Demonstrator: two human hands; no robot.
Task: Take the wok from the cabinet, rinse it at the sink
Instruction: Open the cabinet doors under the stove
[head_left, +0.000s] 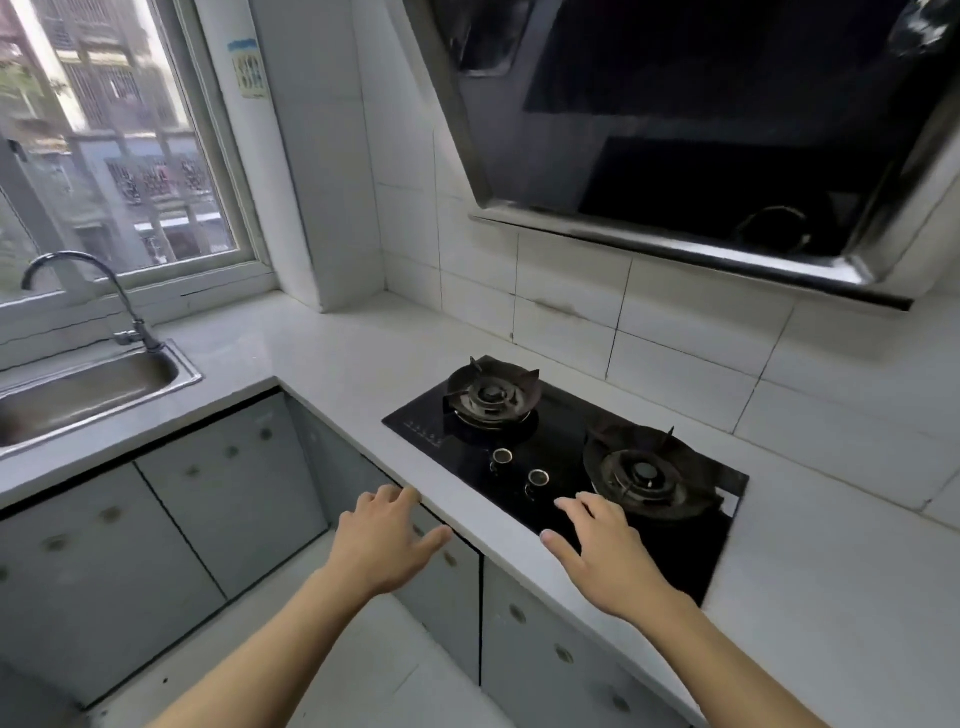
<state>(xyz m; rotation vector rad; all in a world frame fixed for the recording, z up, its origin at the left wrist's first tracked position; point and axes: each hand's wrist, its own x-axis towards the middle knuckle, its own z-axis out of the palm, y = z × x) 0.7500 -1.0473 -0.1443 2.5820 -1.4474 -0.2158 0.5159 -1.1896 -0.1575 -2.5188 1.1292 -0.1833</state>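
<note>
No wok is in view. Grey cabinet doors run under the L-shaped white counter, all closed. The steel sink with its curved tap sits at the left below the window. My left hand is stretched out with relaxed fingers in front of the counter's edge, above a cabinet door under the hob, holding nothing. My right hand hovers open over the front of the black gas hob, also holding nothing.
The hob has two burners and two knobs. A dark extractor hood hangs over it at the upper right. White tiles cover the wall. The floor lies between the two cabinet runs.
</note>
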